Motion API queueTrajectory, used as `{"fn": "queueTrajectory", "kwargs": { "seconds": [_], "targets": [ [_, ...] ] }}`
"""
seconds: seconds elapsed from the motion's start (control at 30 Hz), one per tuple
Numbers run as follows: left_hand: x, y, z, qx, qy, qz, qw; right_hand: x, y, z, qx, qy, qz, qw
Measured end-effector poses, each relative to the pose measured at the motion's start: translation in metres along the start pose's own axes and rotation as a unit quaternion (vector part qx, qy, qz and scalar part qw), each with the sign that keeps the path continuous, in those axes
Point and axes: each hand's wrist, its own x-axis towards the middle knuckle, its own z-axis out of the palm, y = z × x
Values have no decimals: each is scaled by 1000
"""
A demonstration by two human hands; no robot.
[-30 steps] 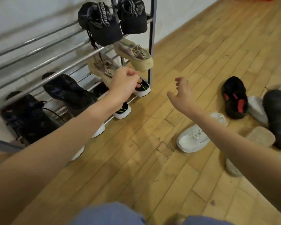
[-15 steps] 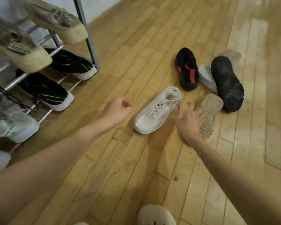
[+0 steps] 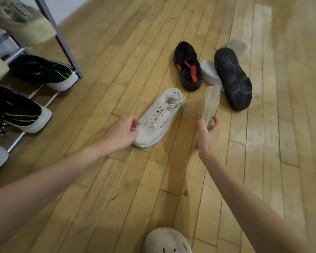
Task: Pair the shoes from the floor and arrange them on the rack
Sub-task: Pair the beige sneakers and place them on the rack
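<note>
Both hands on a white pair of shoes, rack at the left edge.

At left, the rack (image 3: pixel 66 46) holds two black sneakers (image 3: pixel 44 72) with green stripes. At center, the left hand (image 3: pixel 123 133) pinches the toe side of the upright white shoe (image 3: pixel 158 118), whose small black side print is unreadable. Right of it, the right hand (image 3: pixel 206 134) curls its fingers around the overturned white shoe (image 3: pixel 210 105), sole showing. A black shoe (image 3: pixel 188 67) and a dark sole (image 3: pixel 233 78) lie beyond.

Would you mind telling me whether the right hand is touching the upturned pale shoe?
Touching. The head view shows the right hand with its fingers curled around the near end of the upturned pale shoe, whose ribbed sole faces up.
</note>
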Motion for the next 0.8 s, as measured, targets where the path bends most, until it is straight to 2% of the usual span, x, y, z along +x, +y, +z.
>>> {"fn": "queueTrajectory", "kwargs": {
  "seconds": [0.1,0.2,0.33,0.43,0.53,0.67,0.8],
  "targets": [
    [2,0,3,3,-3,-6,1000,-4,-5,-9,220,-94,85,967],
    [5,5,6,-6,-5,-13,1000,-9,-2,-12,265,-137,134,945],
    [10,16,9,-43,3,-13,999,-15,6,-18,336,-124,165,919],
    [17,25,3,-66,23,-3,998,-16,11,-24,305,-139,132,933],
    [25,36,-15,-46,12,68,997,-12,4,-31,260,-208,87,939],
    [39,50,-37,77,12,188,979,7,-16,-37,209,-373,75,901],
    [58,44,-46,163,-9,217,962,30,-33,-41,49,-490,76,867]
  ]
}}
